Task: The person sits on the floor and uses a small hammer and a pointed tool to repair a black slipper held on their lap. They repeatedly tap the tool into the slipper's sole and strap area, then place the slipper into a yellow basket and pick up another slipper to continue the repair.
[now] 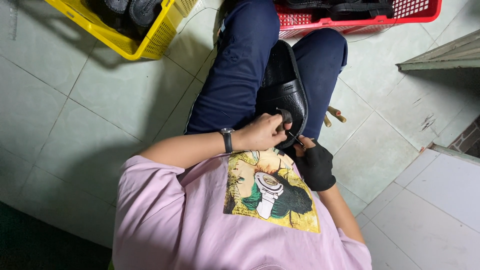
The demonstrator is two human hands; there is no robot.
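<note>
Pink shirt fills the near edge of view. Left hand, bare, watch at the wrist, fingers pinched on the heel edge of a black shoe upper lying between the knees. Right hand, in a black fingerless glove, curls around a thin dark tool just below the left fingertips. Beyond the fingers: yellow crate, red crate. Right of them, wooden sticks on the tile floor.
</note>
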